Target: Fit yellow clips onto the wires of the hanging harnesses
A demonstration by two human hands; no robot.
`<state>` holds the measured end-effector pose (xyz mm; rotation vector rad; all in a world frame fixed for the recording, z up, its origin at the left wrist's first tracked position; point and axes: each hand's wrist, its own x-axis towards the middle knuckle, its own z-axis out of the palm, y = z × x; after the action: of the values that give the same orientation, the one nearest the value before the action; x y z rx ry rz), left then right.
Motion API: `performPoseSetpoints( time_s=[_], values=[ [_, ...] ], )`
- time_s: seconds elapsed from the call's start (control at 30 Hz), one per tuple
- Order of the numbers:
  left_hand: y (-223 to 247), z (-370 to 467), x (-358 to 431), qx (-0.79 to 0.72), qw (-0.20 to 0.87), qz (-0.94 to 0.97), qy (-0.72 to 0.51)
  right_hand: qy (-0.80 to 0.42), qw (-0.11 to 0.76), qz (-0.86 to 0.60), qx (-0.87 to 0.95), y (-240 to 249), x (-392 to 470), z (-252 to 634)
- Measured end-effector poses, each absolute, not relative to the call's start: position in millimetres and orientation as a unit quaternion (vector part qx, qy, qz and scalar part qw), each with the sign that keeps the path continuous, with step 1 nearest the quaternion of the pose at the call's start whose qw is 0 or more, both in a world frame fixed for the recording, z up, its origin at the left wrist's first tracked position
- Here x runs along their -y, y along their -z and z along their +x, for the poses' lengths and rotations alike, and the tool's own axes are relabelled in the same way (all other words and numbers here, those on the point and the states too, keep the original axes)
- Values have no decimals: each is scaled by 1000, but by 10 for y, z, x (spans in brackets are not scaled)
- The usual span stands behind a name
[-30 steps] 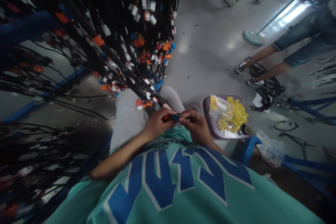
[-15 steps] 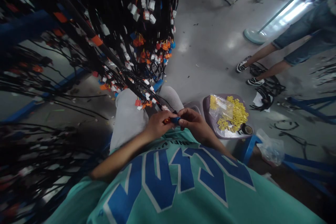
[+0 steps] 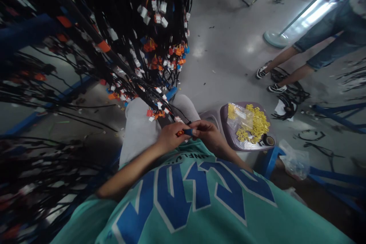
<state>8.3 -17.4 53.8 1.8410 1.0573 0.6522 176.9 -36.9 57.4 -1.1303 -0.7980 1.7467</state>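
Observation:
In front of my shirt, both hands meet around a small blue connector (image 3: 188,132). My left hand (image 3: 170,136) is closed on its left end, where an orange-red part (image 3: 180,133) shows between the fingers. The thumb and fingers of my right hand (image 3: 210,134) pinch the connector's right end. A thin black wire runs from the hanging harness bundle (image 3: 143,87) down to my fingers. Orange and white connectors (image 3: 156,114) hang over my lap, just beyond my left hand.
On my right a purple tray (image 3: 225,129) holds yellow clips (image 3: 254,122), a plastic bag and a black tape roll (image 3: 268,140). A blue stool (image 3: 270,162) stands beside it. Another person's legs (image 3: 303,53) are at the upper right, near cables on the floor.
My fingers have shifted slightly around the blue connector, and the right fingers lie a little flatter. The whole view has moved slightly.

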Motion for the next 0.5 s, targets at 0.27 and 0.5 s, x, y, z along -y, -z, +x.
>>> performPoseSetpoints(
  time_s=[0.27, 0.5],
  values=[
    [-572, 53, 206, -375, 501, 728, -279, -644, 381, -489, 448, -674, 281, 2016],
    [-542, 138, 240, -294, 495, 790, -210, -620, 296, -492, 535, -543, 109, 1846]
  ],
)
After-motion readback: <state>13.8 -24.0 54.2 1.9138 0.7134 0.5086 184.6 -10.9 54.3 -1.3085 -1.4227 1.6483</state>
